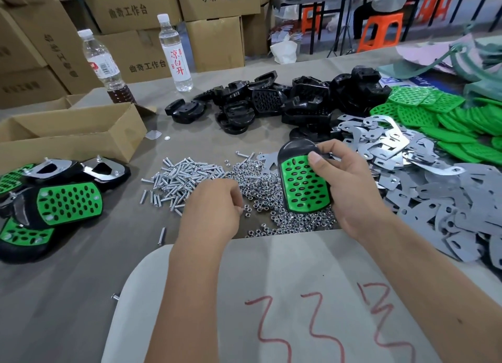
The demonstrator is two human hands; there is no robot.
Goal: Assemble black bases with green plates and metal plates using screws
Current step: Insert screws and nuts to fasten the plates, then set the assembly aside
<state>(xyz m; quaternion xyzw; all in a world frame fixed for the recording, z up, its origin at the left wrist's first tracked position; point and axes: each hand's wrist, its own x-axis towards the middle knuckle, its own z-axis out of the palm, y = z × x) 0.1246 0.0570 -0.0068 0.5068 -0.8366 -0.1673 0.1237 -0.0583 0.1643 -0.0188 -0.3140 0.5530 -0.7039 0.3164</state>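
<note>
Head view, frame centre: I see my right hand [350,188] gripping a black base [296,147] with a green plate [301,183] seated in it, held tilted above the nuts [274,199]; my left hand [214,207] curls over the screws [179,178], perhaps pinching one; I cannot tell.

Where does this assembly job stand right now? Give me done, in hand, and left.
Done: a few finished units lie at far left. In hand: the right hand grips a black base with a green plate seated; the left hand picks among the screws and nuts. Left: piles of black bases, green plates and metal plates wait.
</note>
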